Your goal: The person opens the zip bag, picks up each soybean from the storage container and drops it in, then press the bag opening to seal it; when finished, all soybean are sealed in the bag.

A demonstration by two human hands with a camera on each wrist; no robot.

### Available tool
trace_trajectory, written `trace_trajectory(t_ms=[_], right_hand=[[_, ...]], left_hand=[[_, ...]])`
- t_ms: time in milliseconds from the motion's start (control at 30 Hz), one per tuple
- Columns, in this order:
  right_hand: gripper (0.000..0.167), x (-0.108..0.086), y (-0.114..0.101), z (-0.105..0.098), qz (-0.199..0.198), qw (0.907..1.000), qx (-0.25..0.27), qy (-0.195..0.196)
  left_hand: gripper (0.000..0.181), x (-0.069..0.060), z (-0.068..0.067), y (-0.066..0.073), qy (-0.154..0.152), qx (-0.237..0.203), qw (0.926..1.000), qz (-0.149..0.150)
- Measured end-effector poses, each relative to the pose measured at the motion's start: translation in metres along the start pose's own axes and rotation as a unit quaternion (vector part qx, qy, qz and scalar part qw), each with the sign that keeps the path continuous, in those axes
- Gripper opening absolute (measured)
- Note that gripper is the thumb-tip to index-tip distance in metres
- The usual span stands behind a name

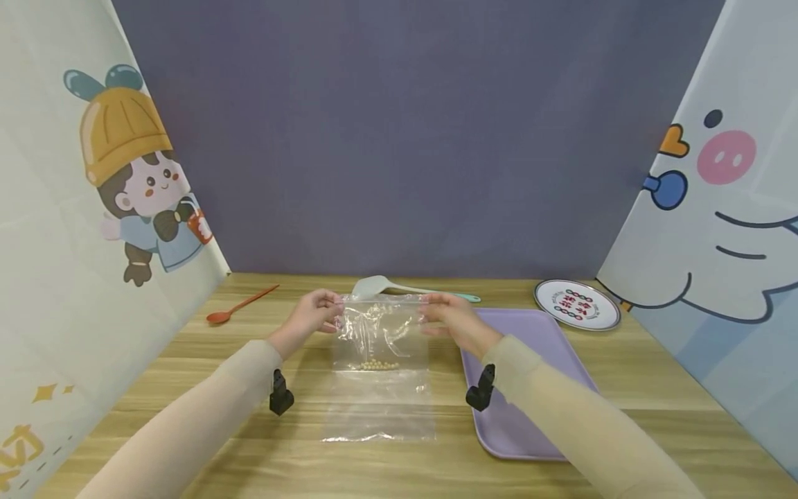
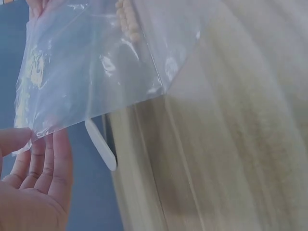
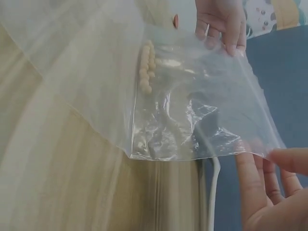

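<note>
A clear plastic bag [image 1: 382,336] hangs upright between the two hands above the wooden table. Pale yellow round beans [image 1: 378,364] lie in a row along its bottom fold, seen also as beans [image 3: 146,67] in the right wrist view. The left hand [image 1: 314,312] pinches the bag's upper left corner between thumb and fingers. At the upper right corner the right hand [image 1: 454,318] does the same. Below the beans a clear plastic sheet [image 1: 380,412] spreads toward the near side; whether it joins the bag I cannot tell.
Behind the bag lies a spatula [image 1: 372,285] with a pale green handle end. An orange-red spoon [image 1: 219,317] rests at the left. To the right are a purple tray [image 1: 524,436], partly under the right arm, and a white patterned plate [image 1: 607,315].
</note>
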State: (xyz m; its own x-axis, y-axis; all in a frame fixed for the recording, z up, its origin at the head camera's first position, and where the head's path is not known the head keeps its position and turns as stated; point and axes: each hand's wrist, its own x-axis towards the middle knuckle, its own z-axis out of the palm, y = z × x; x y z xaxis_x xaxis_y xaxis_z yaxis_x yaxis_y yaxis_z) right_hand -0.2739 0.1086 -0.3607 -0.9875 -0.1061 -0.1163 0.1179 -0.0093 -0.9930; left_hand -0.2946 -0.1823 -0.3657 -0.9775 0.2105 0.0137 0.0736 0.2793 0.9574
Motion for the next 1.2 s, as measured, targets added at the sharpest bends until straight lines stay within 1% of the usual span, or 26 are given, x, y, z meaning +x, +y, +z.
trace_trajectory(t_ms=[100,133,200,233,333,400,433,467,567,733,900,1033,1200], right_hand=[[0.038,0.009,0.002,0.001,0.017,0.9998,0.005,0.012],[0.038,0.011,0.003,0.001,0.021,0.9997,0.004,0.015],[0.037,0.016,0.005,0.001,0.029,0.9994,0.003,0.02],[0.037,0.018,0.006,0.0,0.031,0.9993,0.0,0.022],[0.035,0.025,0.011,-0.001,0.045,0.9983,-0.011,0.035],[0.035,0.03,0.014,-0.002,0.055,0.9972,-0.021,0.046],[0.034,0.032,0.015,-0.002,0.06,0.9965,-0.027,0.051],[0.034,0.034,0.017,-0.002,0.066,0.9957,-0.03,0.057],[0.034,0.039,0.02,-0.003,0.083,0.9933,-0.035,0.073],[0.036,0.042,0.022,-0.003,0.111,0.9886,-0.044,0.092],[0.034,0.044,0.022,-0.003,0.118,0.9871,-0.06,0.09],[0.038,0.042,0.02,-0.005,0.121,0.9876,-0.066,0.076],[0.04,0.04,0.016,-0.011,0.124,0.9868,-0.072,0.075]], left_hand=[[0.026,0.007,0.0,-0.003,0.002,0.005,0.9998,-0.018],[0.026,0.009,0.001,-0.004,-0.001,0.004,0.9998,-0.019],[0.026,0.013,0.001,-0.006,-0.01,0.002,0.9997,-0.021],[0.025,0.013,0.001,-0.007,-0.02,-0.002,0.9997,-0.018],[0.023,0.019,0.002,-0.011,-0.036,-0.009,0.999,-0.024],[0.023,0.024,0.005,-0.014,-0.034,-0.006,0.9986,-0.039],[0.023,0.026,0.006,-0.015,-0.031,0.0,0.9984,-0.046],[0.024,0.03,0.008,-0.018,-0.024,0.008,0.9979,-0.059],[0.025,0.039,0.012,-0.023,-0.018,0.022,0.9963,-0.081],[0.026,0.044,0.016,-0.03,-0.026,0.018,0.9939,-0.106],[0.031,0.046,0.015,-0.033,-0.028,0.028,0.993,-0.111],[0.034,0.047,0.012,-0.034,-0.034,0.04,0.9927,-0.109],[0.041,0.047,0.005,-0.035,-0.057,0.057,0.9919,-0.097]])
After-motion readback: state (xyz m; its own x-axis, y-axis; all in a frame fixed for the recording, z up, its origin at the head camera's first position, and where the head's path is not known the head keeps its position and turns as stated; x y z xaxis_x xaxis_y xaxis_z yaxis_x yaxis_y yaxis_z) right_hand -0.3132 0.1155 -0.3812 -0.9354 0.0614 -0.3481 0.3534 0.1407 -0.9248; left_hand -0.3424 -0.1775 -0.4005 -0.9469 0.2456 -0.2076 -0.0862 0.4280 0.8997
